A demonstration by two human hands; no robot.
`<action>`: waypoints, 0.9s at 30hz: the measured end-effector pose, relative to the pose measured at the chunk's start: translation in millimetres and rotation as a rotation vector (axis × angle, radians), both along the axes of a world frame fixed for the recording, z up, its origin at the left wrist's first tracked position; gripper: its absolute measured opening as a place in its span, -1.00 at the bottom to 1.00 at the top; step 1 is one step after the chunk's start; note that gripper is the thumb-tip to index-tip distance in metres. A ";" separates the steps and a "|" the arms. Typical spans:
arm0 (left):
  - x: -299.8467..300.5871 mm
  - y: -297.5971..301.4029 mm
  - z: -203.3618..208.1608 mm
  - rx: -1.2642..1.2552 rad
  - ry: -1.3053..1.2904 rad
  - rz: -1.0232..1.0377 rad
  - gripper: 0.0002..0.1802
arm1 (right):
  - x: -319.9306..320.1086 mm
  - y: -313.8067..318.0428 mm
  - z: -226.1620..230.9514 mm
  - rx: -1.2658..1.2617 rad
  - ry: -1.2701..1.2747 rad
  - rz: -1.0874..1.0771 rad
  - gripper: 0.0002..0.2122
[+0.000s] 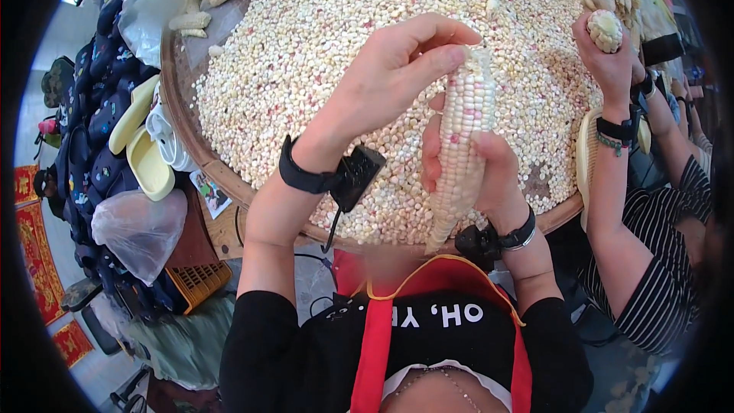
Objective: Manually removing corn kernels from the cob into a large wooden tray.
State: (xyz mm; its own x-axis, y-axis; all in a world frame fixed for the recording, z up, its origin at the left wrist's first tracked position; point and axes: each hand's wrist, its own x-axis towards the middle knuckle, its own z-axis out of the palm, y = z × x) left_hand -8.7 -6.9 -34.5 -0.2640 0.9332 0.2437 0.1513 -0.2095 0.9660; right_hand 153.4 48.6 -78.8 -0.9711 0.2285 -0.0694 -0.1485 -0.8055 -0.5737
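Above loose, pebbly kernels (306,92) | hands (386,69) (501,176) on tapered corn cob (464,130), bead-rowed

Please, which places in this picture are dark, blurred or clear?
Head view: corners black beyond the round fisheye edge; head view, lower middle: hazy patch blurring the red apron's top; head view, centre: corn cob in the right hand fairly sharp.

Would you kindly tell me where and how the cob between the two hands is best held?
I'd grip the cob around its middle, coming from the right, as the right hand does: it is probably steadiest there, being long and thick, while one end tapers narrow and the left hand is at the other.
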 end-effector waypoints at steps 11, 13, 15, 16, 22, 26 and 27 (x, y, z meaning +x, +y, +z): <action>-5.8 -3.3 13.4 0.012 0.206 -0.096 -0.73 | 0.8 -5.1 0.1 0.106 -0.065 -0.056 -0.51; -5.1 -4.8 17.1 -0.048 0.173 -0.077 -0.74 | 1.5 -5.6 2.5 0.109 -0.077 -0.057 -0.51; -5.9 -4.1 13.5 0.003 0.243 -0.052 -0.74 | 1.2 -5.4 3.6 0.079 -0.106 -0.050 -0.52; -6.5 -4.1 12.2 0.055 0.309 -0.026 -0.75 | 1.6 -4.8 3.2 0.078 -0.103 -0.051 -0.52; -17.6 -12.2 15.8 0.036 0.418 -0.041 -0.71 | 0.7 -0.5 10.7 0.192 -0.203 -0.080 -0.49; -20.3 -16.3 15.8 0.076 0.522 -0.057 -0.70 | -0.5 -4.5 15.7 0.240 -0.267 -0.070 -0.53; -20.1 -17.6 15.4 0.077 0.520 -0.061 -0.70 | -2.3 -6.7 16.5 0.260 -0.272 -0.054 -0.55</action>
